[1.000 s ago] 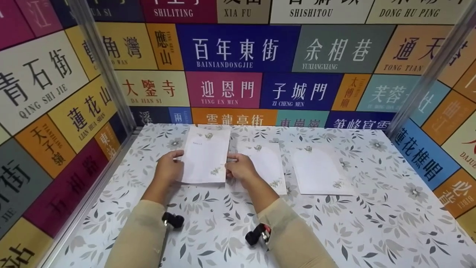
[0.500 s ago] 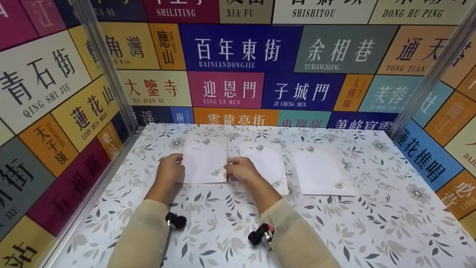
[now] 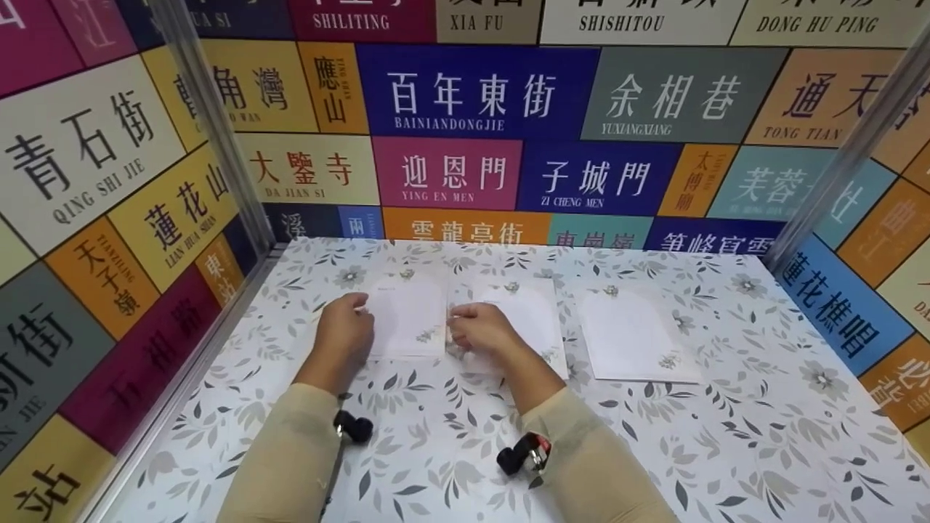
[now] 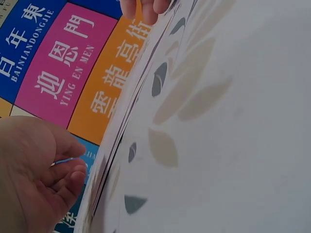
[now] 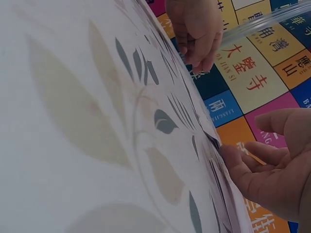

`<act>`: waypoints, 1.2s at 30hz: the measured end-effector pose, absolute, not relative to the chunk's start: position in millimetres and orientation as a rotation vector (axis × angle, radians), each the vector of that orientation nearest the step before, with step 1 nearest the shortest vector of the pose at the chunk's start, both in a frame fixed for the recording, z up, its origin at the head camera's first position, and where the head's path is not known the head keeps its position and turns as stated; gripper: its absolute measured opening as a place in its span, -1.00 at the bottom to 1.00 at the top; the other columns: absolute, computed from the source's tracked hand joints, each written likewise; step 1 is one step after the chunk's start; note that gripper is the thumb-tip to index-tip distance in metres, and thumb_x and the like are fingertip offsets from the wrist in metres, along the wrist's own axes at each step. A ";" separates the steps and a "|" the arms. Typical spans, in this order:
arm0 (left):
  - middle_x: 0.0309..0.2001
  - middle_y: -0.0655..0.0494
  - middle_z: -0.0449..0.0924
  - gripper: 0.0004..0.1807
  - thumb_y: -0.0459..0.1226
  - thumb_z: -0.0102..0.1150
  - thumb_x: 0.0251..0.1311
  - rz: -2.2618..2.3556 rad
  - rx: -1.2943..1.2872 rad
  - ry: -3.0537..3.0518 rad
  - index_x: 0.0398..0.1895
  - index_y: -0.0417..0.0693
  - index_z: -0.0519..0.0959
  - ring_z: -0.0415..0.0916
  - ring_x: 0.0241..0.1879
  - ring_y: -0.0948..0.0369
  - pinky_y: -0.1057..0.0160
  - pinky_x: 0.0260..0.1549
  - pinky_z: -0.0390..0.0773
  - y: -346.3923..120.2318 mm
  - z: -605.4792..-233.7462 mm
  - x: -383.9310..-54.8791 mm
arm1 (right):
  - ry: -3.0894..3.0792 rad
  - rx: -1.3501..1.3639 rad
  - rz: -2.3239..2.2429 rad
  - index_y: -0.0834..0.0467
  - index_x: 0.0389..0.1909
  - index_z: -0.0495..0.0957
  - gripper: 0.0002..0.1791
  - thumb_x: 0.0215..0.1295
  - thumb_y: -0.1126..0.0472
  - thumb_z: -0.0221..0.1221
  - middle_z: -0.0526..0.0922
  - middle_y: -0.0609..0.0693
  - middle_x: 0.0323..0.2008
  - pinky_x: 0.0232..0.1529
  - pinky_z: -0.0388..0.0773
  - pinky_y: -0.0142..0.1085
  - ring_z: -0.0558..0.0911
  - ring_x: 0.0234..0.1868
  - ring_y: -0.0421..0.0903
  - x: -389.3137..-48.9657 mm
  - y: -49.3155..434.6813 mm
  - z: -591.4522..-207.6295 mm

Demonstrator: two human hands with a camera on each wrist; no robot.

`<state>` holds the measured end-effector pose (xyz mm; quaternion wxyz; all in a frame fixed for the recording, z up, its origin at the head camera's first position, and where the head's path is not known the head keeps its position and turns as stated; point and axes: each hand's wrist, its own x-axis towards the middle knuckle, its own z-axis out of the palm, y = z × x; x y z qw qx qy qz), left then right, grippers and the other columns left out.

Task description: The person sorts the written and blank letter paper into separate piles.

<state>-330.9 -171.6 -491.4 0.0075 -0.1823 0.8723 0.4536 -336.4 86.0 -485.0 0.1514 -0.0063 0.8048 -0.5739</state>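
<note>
Three white letter-paper sheets with floral prints lie in a row: the left sheet (image 3: 407,319), the middle sheet (image 3: 538,309) and the right sheet (image 3: 632,334). My left hand (image 3: 340,330) is at the left sheet's left edge, overlapping it, its fingers loosely bent with nothing between them in the left wrist view. Between the left and middle sheets is my right hand (image 3: 485,330), covering part of the middle one. In the right wrist view, the right hand (image 5: 277,167) has its fingers apart, with the thumb tip right at a paper edge.
A leaf-patterned white cloth (image 3: 436,450) covers the table. Panels with street names form a back wall (image 3: 465,94) and side walls. Clear upright posts (image 3: 218,138) stand at the corners. Small black wrist cameras sit on both sleeves (image 3: 283,450).
The left sheet, held raised and tilted between both hands a second ago, has come down flat on the table. Both hands have loosened and the fingers have come off its edges.
</note>
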 end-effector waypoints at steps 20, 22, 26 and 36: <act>0.40 0.06 0.59 -0.47 -0.17 0.26 0.44 1.524 -0.240 2.690 0.46 0.13 0.54 0.51 0.44 0.07 -0.04 0.51 0.49 -80.5 -486.7 -342.0 | 2.201 0.070 -1.754 0.20 0.51 0.45 -0.41 0.55 0.10 0.23 0.62 0.20 0.36 0.18 0.73 -0.19 0.72 0.15 0.06 -337.9 182.0 -474.7; 0.41 0.08 0.58 -0.47 -0.17 0.27 0.44 1.513 -0.234 2.680 0.46 0.14 0.55 0.50 0.46 0.08 -0.04 0.52 0.47 -72.5 -486.2 -342.4 | 2.195 0.098 -1.752 0.19 0.52 0.43 -0.40 0.56 0.10 0.23 0.60 0.20 0.37 0.22 0.71 -0.17 0.70 0.18 0.06 -338.4 193.1 -474.8; 0.38 0.05 0.61 -0.47 -0.21 0.26 0.42 1.510 -0.173 2.686 0.45 0.10 0.56 0.55 0.39 0.09 -0.02 0.46 0.54 -60.4 -487.1 -343.2 | 2.224 0.145 -1.726 0.17 0.53 0.42 -0.39 0.57 0.07 0.23 0.59 0.16 0.40 0.30 0.67 -0.14 0.68 0.23 0.07 -337.8 212.7 -475.6; 0.33 -0.02 0.66 -0.47 -0.23 0.32 0.37 1.534 0.009 2.706 0.41 0.01 0.60 0.61 0.30 0.06 0.01 0.38 0.60 -32.8 -487.8 -347.2 | 2.284 0.150 -1.698 0.14 0.57 0.38 -0.35 0.57 0.05 0.23 0.55 0.17 0.46 0.38 0.62 -0.12 0.63 0.31 0.07 -335.5 247.6 -477.1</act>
